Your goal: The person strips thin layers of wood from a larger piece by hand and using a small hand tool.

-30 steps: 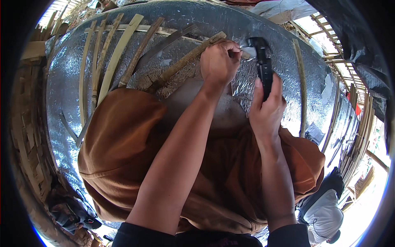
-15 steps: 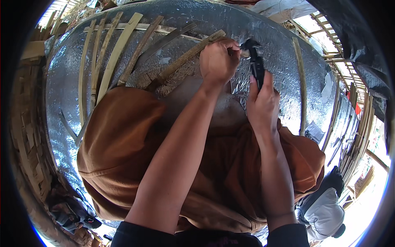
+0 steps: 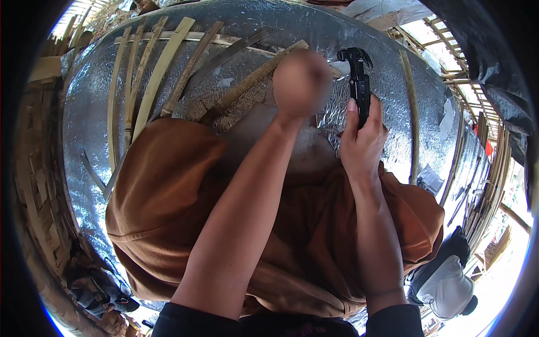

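My right hand (image 3: 365, 132) is wrapped round the handle of a black claw hammer (image 3: 359, 84). The hammer stands upright in the picture, its head at the far end. To its left, my left hand (image 3: 303, 84) forms a compact, closed shape, but its fingers are blurred and whatever they hold cannot be made out. A pale piece of wood (image 3: 339, 70) shows just right of that hand, apart from the hammer. Running up behind the left hand is a bamboo stick (image 3: 247, 84), its far end showing past the knuckles.
Several bamboo strips (image 3: 163, 73) lie on the silver foil sheet (image 3: 382, 50) at the left. Another strip (image 3: 411, 112) lies to the right. Brown cloth (image 3: 168, 196) covers my lap. A woven bamboo wall (image 3: 39, 168) stands at left, a grey-white bag (image 3: 446, 286) at lower right.
The hammer has shifted right and toward me, away from my left hand, and its head has turned. My left hand stays in place, now blurred.
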Demonstrator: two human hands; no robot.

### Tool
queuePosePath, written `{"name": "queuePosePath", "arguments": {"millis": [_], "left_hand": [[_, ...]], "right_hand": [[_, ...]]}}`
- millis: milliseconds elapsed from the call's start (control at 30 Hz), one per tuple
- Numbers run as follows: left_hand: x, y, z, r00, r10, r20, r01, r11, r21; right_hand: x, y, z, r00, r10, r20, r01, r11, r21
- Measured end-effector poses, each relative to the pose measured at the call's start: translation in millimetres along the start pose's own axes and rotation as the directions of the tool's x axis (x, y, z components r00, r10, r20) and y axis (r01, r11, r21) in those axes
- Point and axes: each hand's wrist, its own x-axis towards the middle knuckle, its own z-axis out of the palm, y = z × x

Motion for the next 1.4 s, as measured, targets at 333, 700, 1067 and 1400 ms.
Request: {"name": "queuePosePath", "arguments": {"millis": [333,700,1067,1400], "left_hand": [[0.1,-3.4,-1.7,1.000,0.008,-0.009,-0.008,1.000,-0.005],[0.2,-1.4,-1.1,1.000,0.028,0.002,-0.028,0.999,-0.027],[0.9,-1.8,0.2,1.000,0.027,-0.004,-0.027,0.999,-0.027],[-0.4,0.6,-1.8,1.000,-0.005,0.010,0.005,1.000,-0.012]], "right_hand": [[-0.1,-9.1,-2.4,0.998,-0.055,0.033,0.057,0.997,-0.053],[-0.2,-11.6,-7.7,0.993,-0.058,-0.102,0.062,0.998,0.032],[-0.2,-6.9,-2.8,0.986,0.029,0.163,0.011,0.971,-0.237],[-3.7,-5.4,-5.0,0.997,-0.060,0.044,0.066,0.986,-0.150]]}}
